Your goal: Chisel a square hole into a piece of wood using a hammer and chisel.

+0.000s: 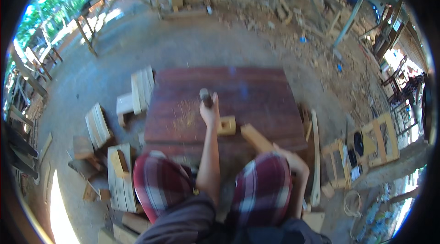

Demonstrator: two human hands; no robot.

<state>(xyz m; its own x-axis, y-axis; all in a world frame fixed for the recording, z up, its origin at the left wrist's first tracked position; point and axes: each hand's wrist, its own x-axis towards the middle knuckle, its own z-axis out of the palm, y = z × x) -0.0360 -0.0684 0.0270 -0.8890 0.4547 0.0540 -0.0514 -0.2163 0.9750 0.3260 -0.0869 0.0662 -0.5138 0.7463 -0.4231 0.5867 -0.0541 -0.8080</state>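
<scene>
Head view: a dark reddish-brown board (263, 90) is seen in front of the person's knees, strewn at left with pale shavings (185, 116).
Block: a small yellow wooden block (226, 126), squarish and flat-faced, is marked by a dark hollow in its face; it is set on the board, just right of the left wrist.
Left hand (210, 115): wrapped around a dark tool handle (207, 100) with a greyish rounded end; its lower part is hidden.
Right hand (286, 156): closed on the near end of a plain, light-brown wooden bar (256, 138), slanted toward the block; the grip is partly hidden by the knee.

A hollowed yellow block (227, 126) lies on the surface (261, 102). A dark, grey-topped tool (207, 100) and slanting tan bar (255, 138) are held.
</scene>
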